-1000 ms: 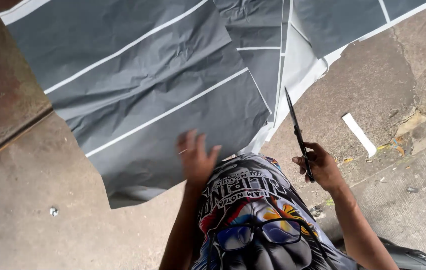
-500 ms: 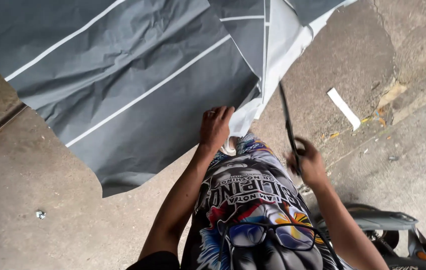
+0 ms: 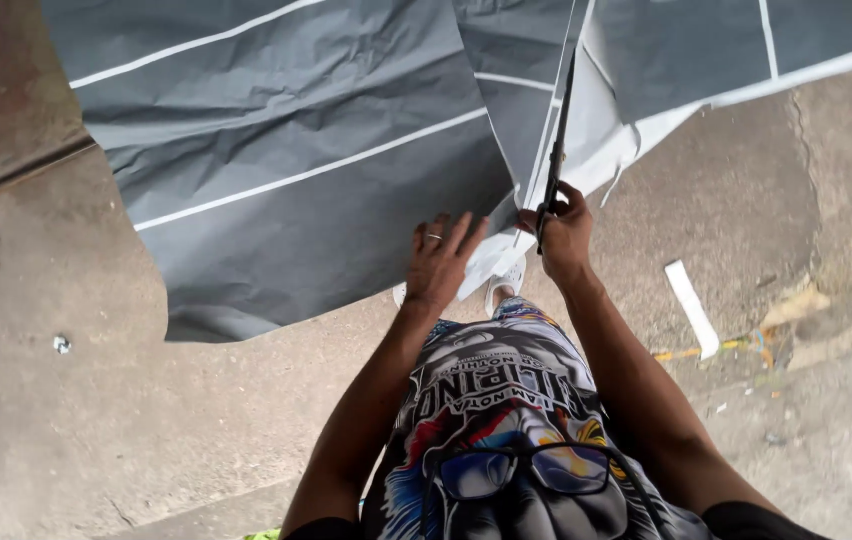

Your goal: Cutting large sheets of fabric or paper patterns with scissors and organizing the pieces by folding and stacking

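In the head view, a large grey sheet (image 3: 286,170) crossed by thin white lines is being spread over the concrete floor (image 3: 76,440), filling the far half of the scene and reaching from the far left to the far right. Its near edge is being kept just beyond the person's feet, so that the part being worked lies within easy reach of both arms. The left hand (image 3: 441,262) is being laid open, fingers spread, on the sheet's near edge at the middle of the scene; a ring is being worn on one finger. The flat palm appears to be pressing the material down so that it does not shift or lift. Just to its right, the right hand (image 3: 563,232) is being closed around the handles of a pair of long dark scissors (image 3: 554,150), whose blades are being pointed away from the person, towards the far side, along a seam where a paler flap of the sheet is overlapping the grey. Whether the blades are parted cannot be told. Well apart on the right, a white strip (image 3: 691,308) is lying loose on the floor, with yellowish scraps (image 3: 791,305) just beyond it. A small pale scrap (image 3: 62,344) is lying on the floor at the left.
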